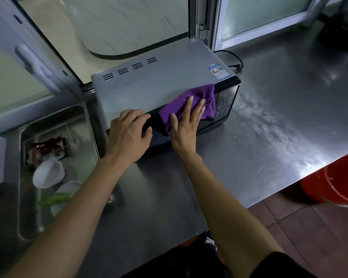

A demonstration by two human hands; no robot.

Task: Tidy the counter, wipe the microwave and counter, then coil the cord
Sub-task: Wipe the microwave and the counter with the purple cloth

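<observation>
Wiping the microwave is what we're on w/ the right hand: fingers straight, spread flat, pressing the purple cloth onto the top-front edge, just left of the black control panel. Nothing is pinched; the cloth stays put by pressure only. Our left hand braces the front-left of the oven, fingers bent over the door's top edge, thumb lower on the door; looks like a steadying hold, not a real grip.

The microwave sits on the steel counter, back against the window frame. The cord trails behind the right rear corner, lying loose on the counter, not coiled yet. The sink to the left holds white bowls, red chili scraps and some greens. An orange bucket stands on the floor beyond the counter edge.

Risks, as we judge them:
- Cloth drapes over the front edge; w/o a pinch it could slide off down the door.
- A hard push sideways may shift the oven and drag the cord.
- Pressing near the panel could hit buttons; can't tell if it's plugged in.
- The counter shows smeary streaks on the right, so that part prob. needs wiping too.
</observation>
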